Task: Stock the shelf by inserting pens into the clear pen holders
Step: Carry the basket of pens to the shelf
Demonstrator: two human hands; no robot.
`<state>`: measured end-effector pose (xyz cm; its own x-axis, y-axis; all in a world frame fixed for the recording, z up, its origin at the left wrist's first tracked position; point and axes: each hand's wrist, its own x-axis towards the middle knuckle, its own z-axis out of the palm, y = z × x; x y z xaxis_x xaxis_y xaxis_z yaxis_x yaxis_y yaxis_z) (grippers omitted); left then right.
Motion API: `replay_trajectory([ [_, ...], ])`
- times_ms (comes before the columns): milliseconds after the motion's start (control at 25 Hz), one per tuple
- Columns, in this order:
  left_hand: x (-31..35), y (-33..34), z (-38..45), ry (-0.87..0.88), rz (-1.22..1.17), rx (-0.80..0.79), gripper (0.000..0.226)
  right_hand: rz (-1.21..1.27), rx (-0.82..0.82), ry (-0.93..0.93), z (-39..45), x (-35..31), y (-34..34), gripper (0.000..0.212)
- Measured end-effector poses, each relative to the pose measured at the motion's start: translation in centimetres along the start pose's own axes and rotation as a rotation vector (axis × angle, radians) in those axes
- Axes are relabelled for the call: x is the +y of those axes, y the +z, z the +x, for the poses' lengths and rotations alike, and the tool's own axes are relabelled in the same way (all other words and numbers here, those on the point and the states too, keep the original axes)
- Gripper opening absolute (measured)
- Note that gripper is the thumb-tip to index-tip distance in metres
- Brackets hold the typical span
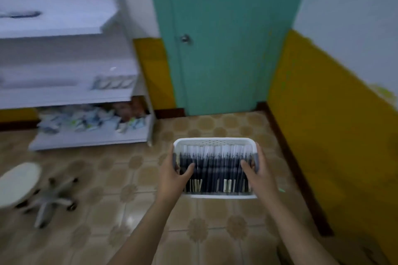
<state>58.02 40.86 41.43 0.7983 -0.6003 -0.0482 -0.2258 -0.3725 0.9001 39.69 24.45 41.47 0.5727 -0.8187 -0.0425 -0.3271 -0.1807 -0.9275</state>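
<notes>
I carry a white plastic basket [215,141] in front of me, above the tiled floor. It is packed with several dark pens [215,170] lying side by side. My left hand [174,175] grips the basket's left grey handle, thumb inside over the pens. My right hand [257,175] grips the right handle the same way. The white shelf unit [71,92] stands at the left, blurred. A row of clear holders [114,83] sits on its middle shelf near the right end.
A white rolling stool [25,185] stands on the floor at the lower left. A teal door [226,38] is straight ahead, a yellow and white wall [323,114] to the right. The bottom shelf holds several small packets [86,122].
</notes>
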Motion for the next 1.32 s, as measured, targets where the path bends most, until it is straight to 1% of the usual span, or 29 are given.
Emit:
replay_trajectory([
  [160,-5.3,-12.5,0.7,-0.065,0.039,0.181,0.075,0.047,-0.208,-0.063,1.7,-5.9,13.2,0.065],
  [280,-8.8,-19.3,1.0,-0.151,0.036,0.297,0.087,0.056,-0.326,-0.072,2.4,-9.4,21.1,0.066],
  [360,-11.4,-23.3,1.6,-0.198,0.02,0.381,0.091,0.056,-0.423,-0.093,3.3,-11.3,26.4,0.063],
  [440,-12.1,-25.9,2.1,-0.208,0.018,0.435,0.09,0.082,-0.473,-0.092,4.2,-12.6,29.8,0.059],
  [600,-14.5,-31.5,5.1,-0.28,-0.006,0.544,0.081,0.055,-0.616,-0.106,7.9,-15.6,38.4,0.066],
  [720,-17.2,-35.5,8.1,-0.347,-0.055,0.668,0.087,0.041,-0.751,-0.153,11.6,-18.2,45.6,0.075],
  [800,-18.5,-38.0,9.8,-0.408,-0.066,0.757,0.091,0.034,-0.826,-0.194,13.6,-20.0,50.2,0.073],
  [920,-19.8,-42.1,11.6,-0.462,-0.092,0.873,0.085,0.032,-0.914,-0.219,15.2,-22.8,56.9,0.068],
  [1080,-21.8,-48.0,12.5,-0.547,-0.125,0.999,0.083,-0.004,-1.043,-0.243,15.2,-26.9,65.3,0.066],
  [1320,-28.7,-59.0,12.2,-0.645,-0.136,1.125,0.085,-0.013,-1.164,-0.289,11.8,-30.9,80.0,0.062],
])
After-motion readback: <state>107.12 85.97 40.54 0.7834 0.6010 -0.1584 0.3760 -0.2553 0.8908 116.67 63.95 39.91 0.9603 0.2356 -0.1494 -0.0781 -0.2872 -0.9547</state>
